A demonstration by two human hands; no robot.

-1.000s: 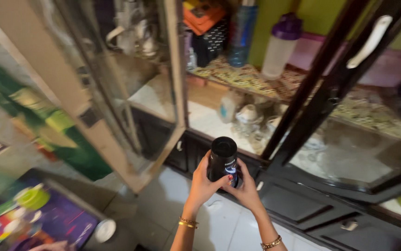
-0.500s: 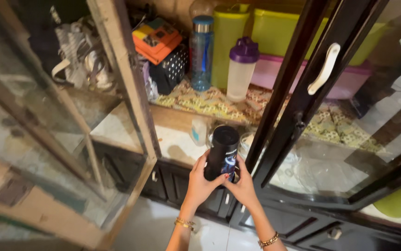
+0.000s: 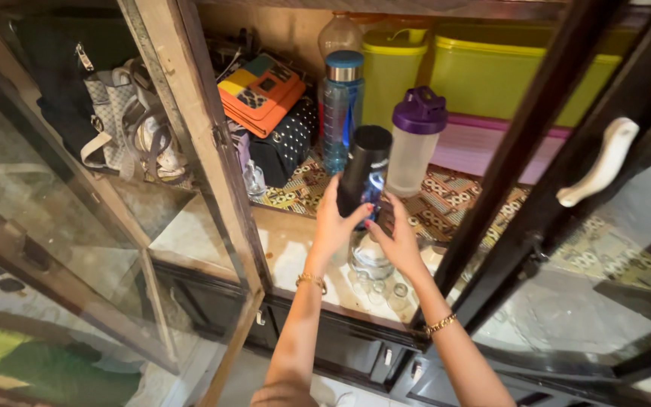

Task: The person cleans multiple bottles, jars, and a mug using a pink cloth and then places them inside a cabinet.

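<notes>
Both hands, left hand (image 3: 330, 224) and right hand (image 3: 393, 237), wrapped their fingers around the black bottle (image 3: 363, 172). It was up by the shelf (image 3: 446, 197), not set down yet, at eleven o'clock from the purple-lidded cup (image 3: 414, 140).

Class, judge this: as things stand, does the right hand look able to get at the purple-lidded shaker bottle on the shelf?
Probably yes: the right hand is close below the shaker bottle, the cabinet door stands open, though it first must release the black bottle.

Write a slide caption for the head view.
Both hands hold a black bottle at an open cabinet shelf.
</notes>
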